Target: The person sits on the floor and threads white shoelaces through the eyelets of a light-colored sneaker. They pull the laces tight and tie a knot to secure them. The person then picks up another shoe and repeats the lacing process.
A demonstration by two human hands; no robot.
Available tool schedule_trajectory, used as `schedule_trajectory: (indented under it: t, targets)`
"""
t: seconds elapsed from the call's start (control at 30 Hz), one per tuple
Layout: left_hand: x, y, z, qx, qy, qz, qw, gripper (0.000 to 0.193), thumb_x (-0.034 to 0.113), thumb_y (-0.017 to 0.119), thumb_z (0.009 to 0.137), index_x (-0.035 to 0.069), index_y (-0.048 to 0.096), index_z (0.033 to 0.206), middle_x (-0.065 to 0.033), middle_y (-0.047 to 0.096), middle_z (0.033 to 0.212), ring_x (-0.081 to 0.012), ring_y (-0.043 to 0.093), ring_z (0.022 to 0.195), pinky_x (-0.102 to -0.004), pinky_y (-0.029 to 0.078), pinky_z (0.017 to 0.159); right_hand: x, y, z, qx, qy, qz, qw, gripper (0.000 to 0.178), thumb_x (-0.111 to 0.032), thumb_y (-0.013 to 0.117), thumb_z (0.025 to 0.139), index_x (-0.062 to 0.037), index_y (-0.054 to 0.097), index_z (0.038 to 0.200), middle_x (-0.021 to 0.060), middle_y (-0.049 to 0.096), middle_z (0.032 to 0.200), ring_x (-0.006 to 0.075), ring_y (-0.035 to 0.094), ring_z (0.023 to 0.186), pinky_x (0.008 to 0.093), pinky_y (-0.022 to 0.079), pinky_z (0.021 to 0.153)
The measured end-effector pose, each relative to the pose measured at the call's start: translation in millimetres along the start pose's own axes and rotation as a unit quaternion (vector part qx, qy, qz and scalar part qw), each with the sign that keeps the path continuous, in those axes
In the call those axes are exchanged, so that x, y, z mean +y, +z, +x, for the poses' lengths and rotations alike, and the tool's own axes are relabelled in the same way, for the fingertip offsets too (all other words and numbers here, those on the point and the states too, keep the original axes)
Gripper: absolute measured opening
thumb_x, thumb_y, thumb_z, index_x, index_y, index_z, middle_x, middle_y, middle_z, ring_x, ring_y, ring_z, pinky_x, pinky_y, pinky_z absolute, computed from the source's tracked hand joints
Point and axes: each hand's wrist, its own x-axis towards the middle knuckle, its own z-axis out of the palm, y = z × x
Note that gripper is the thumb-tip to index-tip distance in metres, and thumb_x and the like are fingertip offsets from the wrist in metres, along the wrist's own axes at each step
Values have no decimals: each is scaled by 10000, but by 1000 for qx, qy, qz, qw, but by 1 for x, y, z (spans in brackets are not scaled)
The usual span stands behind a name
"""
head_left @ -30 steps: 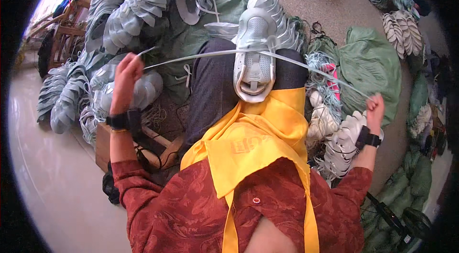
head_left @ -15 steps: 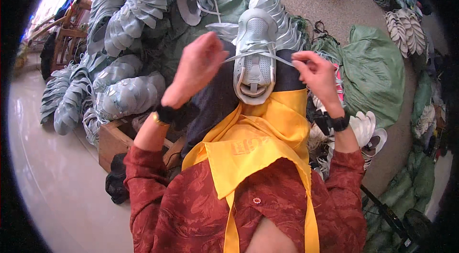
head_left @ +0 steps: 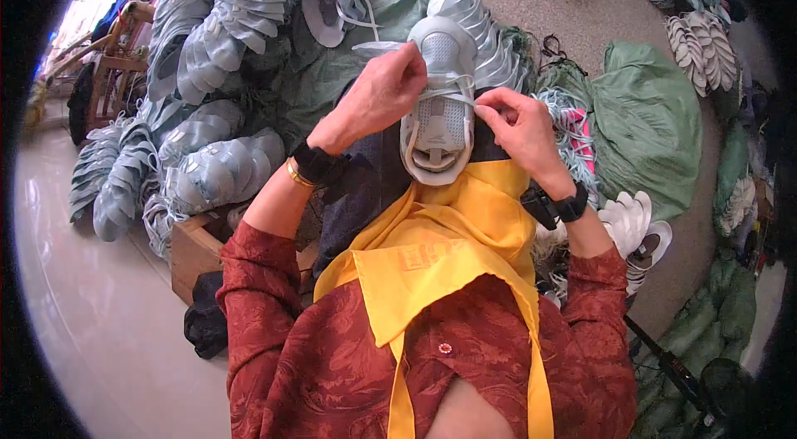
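Note:
A pale blue-grey shoe upper (head_left: 441, 124) lies over my lap with its rounded toe pointing away from me. A pale shoelace (head_left: 451, 93) crosses its middle. My left hand (head_left: 383, 97) is closed in a pinch over the upper's left side, near the toe. Its fingers hide what they hold; the lace runs toward them. At the right edge of the upper, my right hand (head_left: 521, 130) pinches the lace between thumb and forefinger. Both wrists carry black straps. Under the upper are my dark trousers and a yellow apron (head_left: 481, 219).
Fanned stacks of pale blue-grey uppers (head_left: 222, 28) stand at the left, beside a wooden box (head_left: 195, 252). More nested uppers (head_left: 491, 41) lie just past the toe. A green sack (head_left: 652, 136) and bundled pale laces (head_left: 564, 119) are at the right.
Both hands have moved inward to the shoe upper, the left also slightly away from me. The lace, drawn out sideways before, now lies closer across the upper.

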Motion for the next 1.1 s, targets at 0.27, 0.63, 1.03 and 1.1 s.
schedule_trajectory:
  t: [0.27, 0.63, 1.03, 1.1]
  targets:
    - [-7, -2, 2, 23, 111, 211, 971, 105, 46, 617, 874, 11, 518, 874, -176, 586, 819, -390, 596, 835, -453, 491, 730, 3, 2, 1, -1, -3, 11, 1000, 133, -111, 730, 887, -5, 725, 967, 79, 746, 813, 95, 659, 650, 260, 518, 604]
    - [-27, -10, 3, -106, -100, -162, 976, 210, 180, 627, 971, -20, 607, 911, -27, 503, 864, -154, 535, 829, -302, 465, 818, -2, -1, 4, -23, 28, 23, 999, 152, -136, 716, 916, 10, 715, 956, 49, 726, 786, 84, 631, 607, 250, 495, 561]
    - [-29, 4, -9, -67, -60, -115, 989, 163, 112, 695, 909, 54, 566, 990, 48, 484, 857, -39, 455, 777, -215, 416, 710, 22, -47, -22, -90, 104, 103, 985, 113, -110, 682, 939, -31, 665, 859, -40, 607, 681, 20, 528, 528, 192, 418, 473]
    - [-26, 3, -10, -61, -75, -125, 987, 151, 99, 689, 909, 50, 567, 984, 47, 491, 844, -42, 458, 765, -214, 420, 703, 20, -45, -23, -94, 113, 87, 985, 106, -109, 685, 936, -31, 670, 866, -35, 618, 686, 25, 522, 516, 195, 426, 471]
